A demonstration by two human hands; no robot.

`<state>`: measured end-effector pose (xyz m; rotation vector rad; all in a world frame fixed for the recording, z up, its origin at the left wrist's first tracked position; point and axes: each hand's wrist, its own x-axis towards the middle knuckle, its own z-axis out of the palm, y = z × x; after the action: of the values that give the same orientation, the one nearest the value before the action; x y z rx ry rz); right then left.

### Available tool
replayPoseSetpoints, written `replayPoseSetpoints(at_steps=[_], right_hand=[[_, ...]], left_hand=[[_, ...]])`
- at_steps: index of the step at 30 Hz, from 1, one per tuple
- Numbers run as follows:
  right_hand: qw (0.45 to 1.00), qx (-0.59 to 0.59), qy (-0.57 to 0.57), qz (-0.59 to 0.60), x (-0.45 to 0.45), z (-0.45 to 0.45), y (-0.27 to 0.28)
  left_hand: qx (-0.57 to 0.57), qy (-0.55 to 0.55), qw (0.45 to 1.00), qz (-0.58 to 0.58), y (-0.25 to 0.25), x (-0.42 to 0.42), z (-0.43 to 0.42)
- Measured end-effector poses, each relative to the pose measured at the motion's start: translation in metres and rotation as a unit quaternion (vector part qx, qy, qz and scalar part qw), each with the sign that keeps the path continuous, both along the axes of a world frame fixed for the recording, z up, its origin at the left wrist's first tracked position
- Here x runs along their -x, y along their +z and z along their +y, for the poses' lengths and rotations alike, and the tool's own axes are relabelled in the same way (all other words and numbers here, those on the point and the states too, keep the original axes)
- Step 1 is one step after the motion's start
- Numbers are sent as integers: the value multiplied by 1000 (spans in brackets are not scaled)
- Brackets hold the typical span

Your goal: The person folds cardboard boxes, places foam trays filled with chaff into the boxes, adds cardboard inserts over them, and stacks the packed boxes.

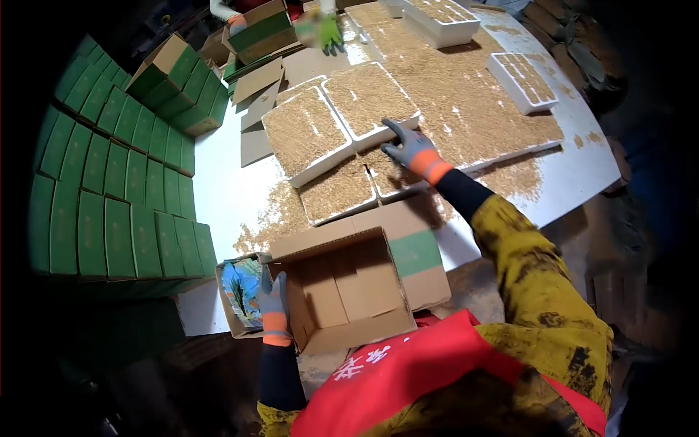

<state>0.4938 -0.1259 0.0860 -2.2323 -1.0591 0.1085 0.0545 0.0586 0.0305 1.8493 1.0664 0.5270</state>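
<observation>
Green boxes [120, 182] beside crowded trays [306, 131]

Bright light whitens the tabletop [222, 171] between the grips, with glare beyond them; the surroundings fall into darkness. Wide-angle distortion bends the edges, corners blacken, and a far glove [330, 33] looks blurred.

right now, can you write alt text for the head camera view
A gloved right hand is at the near edge of a white tray of tan, crumbly material on a white table. The gloved left hand is at the side of an open cardboard box. Green boxes stand stacked at left.
</observation>
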Motion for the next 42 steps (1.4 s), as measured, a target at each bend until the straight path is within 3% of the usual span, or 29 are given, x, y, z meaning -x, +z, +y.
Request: replayPoseSetpoints(at_steps=[2,7,8,9,10,11,14,15,16,18,19,21,22,24,26,27,28,30,32,34,35,36,37,38,40,41,42], right_hand=[[991,113,-61,22,-34,34,-38],[985,162,-46,-23,-46,18,-28],[988,145,-35,-44,-48,3,-26],[989,127,-24,-65,-47,-21,-26],[990,111,-11,-87,-43,-46,-26],[993,95,-24,-71,-35,-76,-26],[998,12,-65,-21,-2,-169,-23],[993,-18,-101,51,10,-191,-25],[982,-49,-135,123,21,-209,-30],[870,-329,-227,290,31,-224,-69],[790,-404,-267,377,35,-213,-57],[624,-545,-259,497,25,-203,-98],[695,-467,-323,440,25,-178,-100],[716,-429,-277,476,31,-162,-84],[647,-525,-234,500,40,-165,-62],[625,-548,-199,519,40,-170,-56],[619,-548,-177,535,53,-179,-23],[713,-497,-103,484,71,-202,10],[830,-402,-14,387,88,-220,35],[958,-228,24,171,109,-221,73],[977,-186,98,31,115,-216,90],[966,-195,77,149,127,-205,100],[942,-208,44,260,140,-195,111],[888,-221,-18,403,169,-164,154],[889,-190,25,416,193,-133,164],[888,-174,47,422,206,-117,169],[858,-175,40,481,204,-110,172]], left_hand=[[90,61,993,-37,34,-14,-16],[177,97,976,-78,60,-18,-27],[22,30,999,-16,55,-14,-25],[-136,-37,989,44,41,-1,-18],[48,44,997,-35,24,1,-15],[207,159,957,-130,8,3,-13],[181,118,967,-136,1,3,-13],[216,107,956,-167,12,-2,-16],[143,81,981,-105,24,-7,-16],[-13,31,999,20,39,-10,-12],[-19,24,999,27,42,-10,-15],[-10,24,999,47,66,-22,-25],[5,33,998,59,78,-31,-30],[-5,49,994,93,60,-17,-16],[-112,58,983,131,25,-8,5],[-60,58,996,36,-21,14,32],[-47,56,992,106,0,6,16],[-14,61,967,249,75,-38,-26],[37,19,997,72,57,-31,-21],[-36,-43,996,-73,23,-26,-12],[64,-12,969,-237,-30,-30,-1],[158,18,905,-396,-73,-27,11],[141,10,945,-295,-53,-23,8],[152,16,952,-265,-38,-22,5],[176,25,963,-201,-7,-19,-2],[221,39,946,-233,-14,-17,3],[186,13,955,-232,-1,-23,-16]])
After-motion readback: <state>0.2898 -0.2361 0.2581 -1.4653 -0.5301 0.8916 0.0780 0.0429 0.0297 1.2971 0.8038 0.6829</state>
